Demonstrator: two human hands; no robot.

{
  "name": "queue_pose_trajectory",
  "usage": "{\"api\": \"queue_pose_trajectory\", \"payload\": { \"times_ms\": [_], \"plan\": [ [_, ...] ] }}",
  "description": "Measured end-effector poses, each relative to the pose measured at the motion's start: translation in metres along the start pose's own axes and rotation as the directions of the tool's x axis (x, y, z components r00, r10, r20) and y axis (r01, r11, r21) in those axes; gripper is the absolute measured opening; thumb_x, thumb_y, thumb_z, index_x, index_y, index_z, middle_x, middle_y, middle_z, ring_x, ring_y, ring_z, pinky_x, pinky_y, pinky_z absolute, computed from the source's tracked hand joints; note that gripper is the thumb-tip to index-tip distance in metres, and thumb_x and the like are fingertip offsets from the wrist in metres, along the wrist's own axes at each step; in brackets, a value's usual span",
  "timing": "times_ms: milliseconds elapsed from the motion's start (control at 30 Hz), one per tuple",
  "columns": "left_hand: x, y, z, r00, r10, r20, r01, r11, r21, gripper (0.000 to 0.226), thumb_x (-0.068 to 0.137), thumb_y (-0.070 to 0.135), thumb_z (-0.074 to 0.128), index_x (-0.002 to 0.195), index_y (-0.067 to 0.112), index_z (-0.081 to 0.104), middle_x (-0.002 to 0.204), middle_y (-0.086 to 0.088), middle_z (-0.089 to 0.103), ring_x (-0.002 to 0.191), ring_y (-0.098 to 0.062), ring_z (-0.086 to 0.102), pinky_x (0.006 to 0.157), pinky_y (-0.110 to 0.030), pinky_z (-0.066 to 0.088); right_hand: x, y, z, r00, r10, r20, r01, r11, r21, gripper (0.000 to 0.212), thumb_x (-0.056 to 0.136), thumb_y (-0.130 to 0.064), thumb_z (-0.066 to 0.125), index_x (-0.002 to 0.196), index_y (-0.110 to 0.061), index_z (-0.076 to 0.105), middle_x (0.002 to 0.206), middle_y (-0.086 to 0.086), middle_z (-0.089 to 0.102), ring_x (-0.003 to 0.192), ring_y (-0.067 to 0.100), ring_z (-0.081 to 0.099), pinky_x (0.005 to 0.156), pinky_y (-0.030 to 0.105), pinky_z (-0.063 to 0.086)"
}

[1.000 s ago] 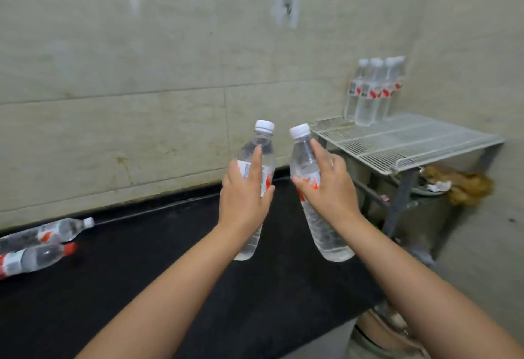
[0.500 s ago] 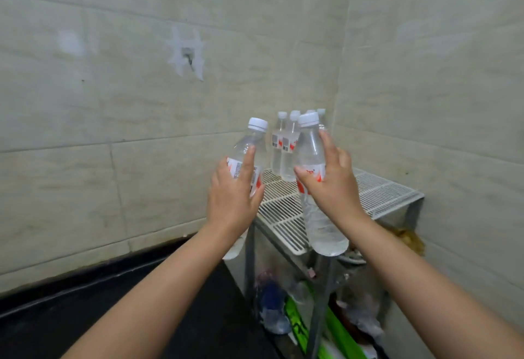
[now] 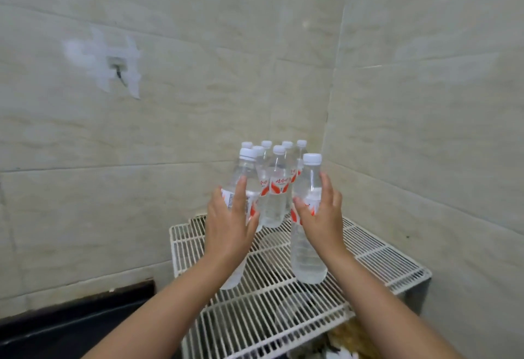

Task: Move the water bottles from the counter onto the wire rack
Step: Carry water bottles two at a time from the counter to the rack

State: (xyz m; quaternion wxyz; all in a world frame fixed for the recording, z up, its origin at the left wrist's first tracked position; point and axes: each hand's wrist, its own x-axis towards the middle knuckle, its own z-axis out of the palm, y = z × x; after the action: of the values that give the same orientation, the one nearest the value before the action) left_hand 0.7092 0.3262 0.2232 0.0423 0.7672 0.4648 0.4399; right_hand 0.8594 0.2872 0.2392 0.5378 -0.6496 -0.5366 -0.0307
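Since a second ago, both bottles have been carried from above the counter to above the rack, and the view has been turned toward the corner. Each hand is wrapped round a bottle at its label: the left hand [image 3: 231, 224] is closed on the left bottle [image 3: 244, 180], which is tilted a little to the right, and the right hand [image 3: 321, 216] is closed on the right bottle [image 3: 309, 256], which is held nearly upright. Both bottles are clear, white-capped and marked with red on the label. Whether their bases touch the rack [image 3: 377, 256] cannot be told; they are seen low over its white wires. Behind and between the two held bottles, a cluster of bottles [image 3: 279, 188] is stood upright at the rear of the rack, close to the corner of the tiled walls [image 3: 170, 131]. A dark strip of the counter [image 3: 71, 321] is seen at lower left, just beside the rack. Blurred clutter [image 3: 348, 338] is glimpsed through the wires at the bottom. A patched spot [image 3: 116, 66] with a small hook is seen on the left wall.
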Motion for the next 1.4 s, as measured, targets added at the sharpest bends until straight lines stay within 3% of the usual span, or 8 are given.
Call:
{"api": "queue_pose_trajectory", "payload": {
  "times_ms": [133,300,567,733,833,933,1067,1400],
  "plan": [
    [0.021,0.021,0.050,0.993,-0.104,-0.050,0.104,0.995,-0.004,0.075,0.093,0.033,0.046,0.136,0.047,-0.014,0.147,-0.029,0.013,0.137,-0.039,0.021,0.111,-0.043,0.027,0.038,0.051,0.016,0.996,0.001,0.084,-0.004,0.999,0.046,0.070,0.088,-0.027,0.059,0.145,-0.014,0.020,0.139,0.021,0.032,0.125,0.033,0.042,0.099,0.034,0.037],
    [0.059,0.039,0.104,0.966,-0.148,-0.214,0.159,0.987,0.034,0.070,0.079,0.022,0.070,0.128,0.031,0.020,0.129,-0.044,0.038,0.114,-0.056,0.047,0.087,-0.059,0.045,0.089,0.082,0.031,0.996,-0.036,0.081,0.024,0.989,0.147,0.088,0.071,-0.059,0.036,0.143,-0.010,0.025,0.139,0.028,0.034,0.126,0.039,0.040,0.103,0.044,0.038],
    [0.065,0.045,0.145,0.949,-0.192,-0.250,0.223,0.969,0.104,0.057,0.088,0.056,0.034,0.131,0.028,0.011,0.129,-0.032,0.034,0.102,-0.052,0.057,0.073,-0.056,0.053,0.101,0.116,0.043,0.970,-0.181,0.165,0.158,0.977,0.145,0.065,0.078,-0.064,0.025,0.131,-0.032,0.008,0.138,0.029,0.034,0.126,0.041,0.040,0.100,0.052,0.041],
    [0.054,0.048,0.137,0.962,-0.201,-0.185,0.214,0.975,0.055,0.068,0.073,0.062,0.037,0.131,0.041,0.007,0.140,-0.031,0.030,0.124,-0.044,0.041,0.097,-0.056,0.043,0.113,0.119,0.017,0.971,-0.188,0.150,0.159,0.970,0.183,0.084,0.072,-0.061,0.022,0.134,-0.006,0.038,0.132,0.019,0.045,0.123,0.031,0.042,0.099,0.037,0.036],
    [0.072,0.055,0.106,0.973,-0.146,-0.177,0.153,0.988,0.031,0.075,0.078,0.054,0.024,0.143,0.016,0.017,0.143,-0.025,0.034,0.131,-0.038,0.035,0.108,-0.046,0.030,0.143,0.101,-0.005,0.969,-0.206,0.140,0.179,0.967,0.180,0.080,0.076,-0.062,0.029,0.126,-0.001,0.044,0.125,0.017,0.052,0.116,0.029,0.048,0.089,0.029,0.035],
    [0.111,0.061,0.071,0.992,-0.115,-0.043,0.114,0.993,-0.029,0.064,0.090,0.041,0.034,0.143,0.007,0.023,0.150,-0.014,0.030,0.138,-0.026,0.029,0.113,-0.036,0.024,0.171,0.075,-0.015,0.921,-0.245,0.304,0.258,0.966,-0.004,0.057,0.090,-0.053,0.039,0.124,-0.008,0.048,0.122,0.011,0.057,0.110,0.028,0.054,0.075,0.030,0.039],
    [0.138,0.064,0.050,0.951,-0.170,0.257,0.201,0.975,-0.100,0.047,0.094,0.011,0.046,0.140,0.011,0.034,0.146,-0.011,0.039,0.131,-0.022,0.041,0.103,-0.029,0.034,0.182,0.051,-0.012,0.866,-0.219,0.450,0.400,0.843,-0.359,0.055,0.092,-0.055,0.033,0.058,-0.013,0.040,0.062,-0.001,0.039,0.074,0.023,0.048,0.046,0.024,0.024],
    [0.130,0.047,0.027,0.894,-0.092,0.438,0.206,0.954,-0.219,0.045,0.091,0.001,0.049,0.135,0.008,0.041,0.123,-0.004,0.054,0.112,-0.012,0.048,0.089,-0.018,0.042,0.192,0.043,-0.018,0.709,-0.189,0.679,0.534,0.773,-0.343,0.030,0.094,-0.029,0.042,0.096,-0.007,0.062,0.085,0.006,0.059,0.059,0.014,0.042,0.047,0.022,0.027]
  ]
}}
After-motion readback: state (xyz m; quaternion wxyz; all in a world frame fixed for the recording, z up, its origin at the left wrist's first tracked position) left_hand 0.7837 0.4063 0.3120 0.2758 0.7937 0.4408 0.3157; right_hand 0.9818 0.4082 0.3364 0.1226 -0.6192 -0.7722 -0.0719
